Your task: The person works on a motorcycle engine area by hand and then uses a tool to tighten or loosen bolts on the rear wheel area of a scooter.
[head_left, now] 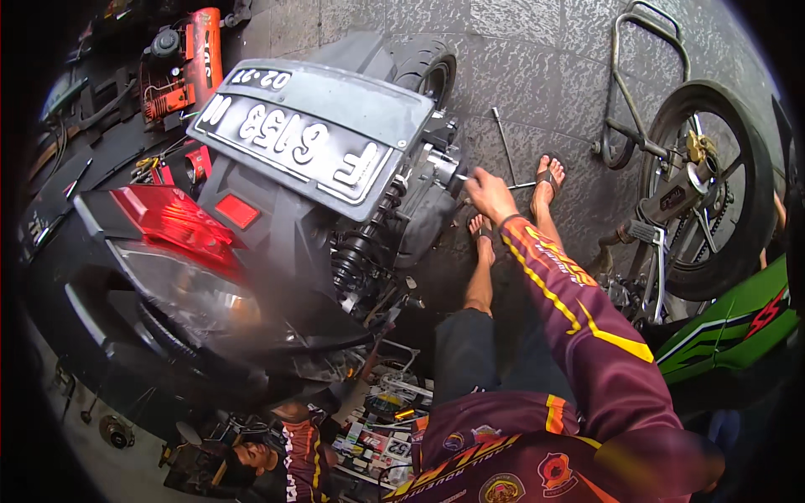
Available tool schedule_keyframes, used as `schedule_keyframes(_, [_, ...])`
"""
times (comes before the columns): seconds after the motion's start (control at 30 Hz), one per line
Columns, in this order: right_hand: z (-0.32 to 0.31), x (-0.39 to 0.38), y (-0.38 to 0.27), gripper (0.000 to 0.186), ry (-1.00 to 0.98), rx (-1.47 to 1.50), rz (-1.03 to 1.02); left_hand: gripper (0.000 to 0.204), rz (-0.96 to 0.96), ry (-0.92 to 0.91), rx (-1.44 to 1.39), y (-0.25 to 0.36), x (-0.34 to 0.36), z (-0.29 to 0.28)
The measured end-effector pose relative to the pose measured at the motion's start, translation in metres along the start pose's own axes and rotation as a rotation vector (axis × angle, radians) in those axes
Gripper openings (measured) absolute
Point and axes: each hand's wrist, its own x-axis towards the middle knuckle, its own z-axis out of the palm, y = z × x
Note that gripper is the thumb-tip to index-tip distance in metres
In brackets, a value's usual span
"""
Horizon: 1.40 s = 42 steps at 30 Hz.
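Note:
My right hand [492, 194] is closed, fingers pinched, beside the metal housing [438, 166] at the rear wheel of a dark scooter. A small pale tip shows at the fingers; what they hold is too small to name. My left hand is out of sight. Near my right hand is the scooter's black coil shock absorber [356, 256]. Above it sits the licence plate [293, 142], and the red tail light [176, 226] lies to the left. The rear tyre's lower part is partly hidden by the housing.
A long T-shaped wrench [505, 142] lies on the tiled floor by my feet. To the right stand another motorbike's rear wheel [738, 159], exhaust muffler [675, 194] and green body panel [725, 327]. An orange air compressor [204, 59] is at far left. Another person [298, 457] is at the bottom.

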Motion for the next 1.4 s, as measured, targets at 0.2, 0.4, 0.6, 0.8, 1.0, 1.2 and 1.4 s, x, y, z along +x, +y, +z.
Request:
schedule_keyframes(0.2, [-0.074,-0.077,0.060,0.030,0.146,0.174,0.046,0.067,0.477,0.077,-0.106,0.106,0.171,-0.017])
schedule_keyframes(0.4, [-0.087,-0.111,0.062,0.029,0.242,0.405,0.313,0.079,0.564,-0.358,-0.354,0.214,0.285,0.023])
schedule_keyframes(0.6, [0.014,-0.090,-0.001,0.031,0.317,0.285,0.241,0.067,0.781,-0.629,-0.081,0.255,0.314,0.027])
schedule_keyframes(0.8, [0.060,-0.099,-0.151,0.022,0.341,0.720,0.230,0.062,0.681,-0.577,-0.152,0.230,0.314,0.010])
schedule_keyframes(1.0, [0.066,-0.068,-0.195,0.013,0.509,0.683,0.046,0.050,1.156,-0.763,-0.062,0.249,0.320,0.016])
schedule_keyframes(1.2, [0.083,-0.067,-0.206,0.012,0.512,0.642,0.045,0.057,1.099,-0.681,-0.041,0.226,0.317,0.009])
schedule_keyframes(1.4, [0.090,-0.055,-0.194,0.017,0.559,0.477,-0.074,0.049,1.103,-0.757,0.044,0.230,0.321,0.007])
